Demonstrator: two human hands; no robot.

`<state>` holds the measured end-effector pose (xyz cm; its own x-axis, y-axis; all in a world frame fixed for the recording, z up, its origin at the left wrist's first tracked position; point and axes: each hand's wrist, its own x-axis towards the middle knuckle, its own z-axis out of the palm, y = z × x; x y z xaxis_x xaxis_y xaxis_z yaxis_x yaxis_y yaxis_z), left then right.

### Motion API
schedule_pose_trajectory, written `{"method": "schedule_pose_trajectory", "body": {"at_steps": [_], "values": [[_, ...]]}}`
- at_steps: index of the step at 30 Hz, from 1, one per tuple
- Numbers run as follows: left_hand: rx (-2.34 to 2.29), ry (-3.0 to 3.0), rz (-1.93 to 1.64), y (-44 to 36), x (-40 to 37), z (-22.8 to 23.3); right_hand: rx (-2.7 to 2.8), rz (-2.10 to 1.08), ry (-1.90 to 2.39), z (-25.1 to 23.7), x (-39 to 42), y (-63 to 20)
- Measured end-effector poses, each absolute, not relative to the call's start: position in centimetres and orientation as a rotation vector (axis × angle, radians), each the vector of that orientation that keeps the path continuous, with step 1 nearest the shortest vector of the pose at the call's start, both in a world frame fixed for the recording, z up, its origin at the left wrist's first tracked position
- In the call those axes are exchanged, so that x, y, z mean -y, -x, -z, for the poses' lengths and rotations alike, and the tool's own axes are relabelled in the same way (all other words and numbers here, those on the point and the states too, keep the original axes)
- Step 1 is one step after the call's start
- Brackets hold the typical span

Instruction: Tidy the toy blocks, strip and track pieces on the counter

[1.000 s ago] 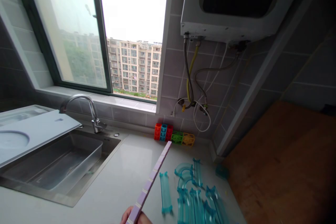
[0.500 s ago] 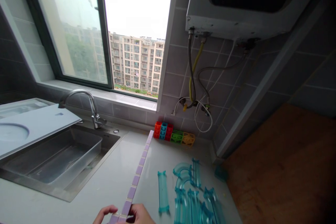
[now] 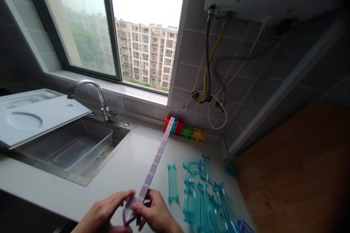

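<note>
In the head view, the purple strip [image 3: 153, 168] has swung its far end across our sight of the coloured blocks [image 3: 188, 131], right hand [image 3: 157, 211] pinching by the fold, left hand [image 3: 105, 207] curved wide around it, grip unclear, so handling centres there.

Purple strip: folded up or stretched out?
Mostly stretched out: the purple strip runs straight away from the right hand; its near end bends by the left hand.

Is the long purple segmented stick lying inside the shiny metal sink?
No, the stick is over the pale smooth countertop, right of the sink.
</note>
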<state>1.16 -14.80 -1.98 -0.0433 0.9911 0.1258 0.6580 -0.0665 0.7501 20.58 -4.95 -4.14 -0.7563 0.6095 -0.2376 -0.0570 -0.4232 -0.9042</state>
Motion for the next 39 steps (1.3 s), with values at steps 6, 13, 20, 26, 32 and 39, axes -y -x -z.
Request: {"method": "schedule_pose_trajectory", "body": {"at_steps": [6,13,20,26,32,39], "values": [[-1.629,-1.551,-0.967,-3.0,11.4,-0.5,1.227,-1.966,0.800,2.8,3.2,-20.2],[-1.573,-1.449,-0.915,-4.3,8.9,-1.6,1.399,-1.723,0.756,1.6,2.7,-21.2],[-1.560,-1.287,-0.988,-5.6,8.5,-0.5,1.418,-1.603,0.813,3.2,2.9,-21.9],[-1.479,-1.103,-1.029,-6.5,7.5,-0.1,1.401,-1.550,0.839,3.7,2.8,-22.0],[-1.294,-0.804,-1.137,-6.7,6.9,0.0,1.400,-1.535,0.807,3.2,2.7,-22.8],[-0.925,-0.596,-1.077,-5.9,7.6,1.5,1.508,-1.649,0.668,2.3,2.3,-24.4]]}}
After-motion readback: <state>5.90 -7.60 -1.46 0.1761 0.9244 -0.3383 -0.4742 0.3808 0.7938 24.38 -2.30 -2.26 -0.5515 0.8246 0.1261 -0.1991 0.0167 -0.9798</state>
